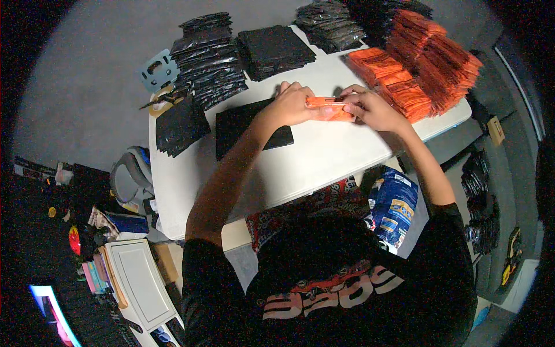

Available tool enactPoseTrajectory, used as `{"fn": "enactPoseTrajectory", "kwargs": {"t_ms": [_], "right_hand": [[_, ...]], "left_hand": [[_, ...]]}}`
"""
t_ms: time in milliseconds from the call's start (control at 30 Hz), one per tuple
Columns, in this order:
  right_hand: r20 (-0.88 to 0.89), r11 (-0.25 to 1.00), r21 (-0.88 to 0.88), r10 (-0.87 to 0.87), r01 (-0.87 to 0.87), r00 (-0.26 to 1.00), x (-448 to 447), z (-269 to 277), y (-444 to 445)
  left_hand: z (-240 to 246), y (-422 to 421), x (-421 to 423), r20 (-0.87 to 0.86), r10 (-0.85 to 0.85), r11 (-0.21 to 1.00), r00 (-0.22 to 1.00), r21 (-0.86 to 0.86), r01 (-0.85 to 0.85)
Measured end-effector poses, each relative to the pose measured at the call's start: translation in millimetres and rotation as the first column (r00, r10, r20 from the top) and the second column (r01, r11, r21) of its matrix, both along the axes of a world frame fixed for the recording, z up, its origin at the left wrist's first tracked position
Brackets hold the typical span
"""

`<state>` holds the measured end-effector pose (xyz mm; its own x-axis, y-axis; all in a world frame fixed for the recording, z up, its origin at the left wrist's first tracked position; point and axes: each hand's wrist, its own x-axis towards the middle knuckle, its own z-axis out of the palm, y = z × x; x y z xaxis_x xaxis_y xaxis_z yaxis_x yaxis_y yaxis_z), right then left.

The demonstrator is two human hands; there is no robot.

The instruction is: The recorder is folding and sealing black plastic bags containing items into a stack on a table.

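Note:
Between my two hands is an orange packet in clear plastic, raised just over the white table. My left hand grips its left end, and my right hand pinches its right end with thumb and fingers. A flat black sheet or bag lies under my left forearm, partly hidden by it. Just beyond my right hand rest stacks of orange plastic-wrapped packets, with a taller orange pile behind them.
Along the far edge stand a pile of shiny black packets, a stack of flat black pieces and more black packets. At the left corner are black pieces, a tape roll and scissors. A blue package sits below the near edge.

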<state>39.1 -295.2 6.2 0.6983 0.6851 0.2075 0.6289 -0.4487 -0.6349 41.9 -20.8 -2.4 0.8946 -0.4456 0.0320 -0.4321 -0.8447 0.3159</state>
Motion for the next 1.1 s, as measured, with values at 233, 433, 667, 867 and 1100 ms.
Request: {"fn": "enactPoseTrajectory", "kwargs": {"t_ms": [233,433,667,867,1100], "right_hand": [[0.162,0.998,-0.06,0.039,-0.03,0.986,5,-2,-1],[-0.206,0.997,0.04,-0.05,0.059,0.977,-10,19,7],[-0.21,0.923,0.319,-0.154,0.217,0.965,-36,8,32],[-0.111,0.904,0.27,-0.314,0.333,0.943,-68,4,40],[-0.189,0.799,0.184,-0.543,0.573,0.818,-92,-1,38]], "left_hand": [[7,6,5,-0.097,-0.025,0.921,0.995,-0.388,-0.015],[21,14,-25,-0.209,-0.126,0.733,0.97,-0.679,-0.051],[13,36,-42,-0.246,-0.105,0.66,0.964,-0.742,-0.118],[-9,68,-49,-0.202,0.056,0.683,0.978,-0.707,-0.185],[-55,76,-69,0.309,0.177,0.917,0.935,-0.396,-0.043]]}}
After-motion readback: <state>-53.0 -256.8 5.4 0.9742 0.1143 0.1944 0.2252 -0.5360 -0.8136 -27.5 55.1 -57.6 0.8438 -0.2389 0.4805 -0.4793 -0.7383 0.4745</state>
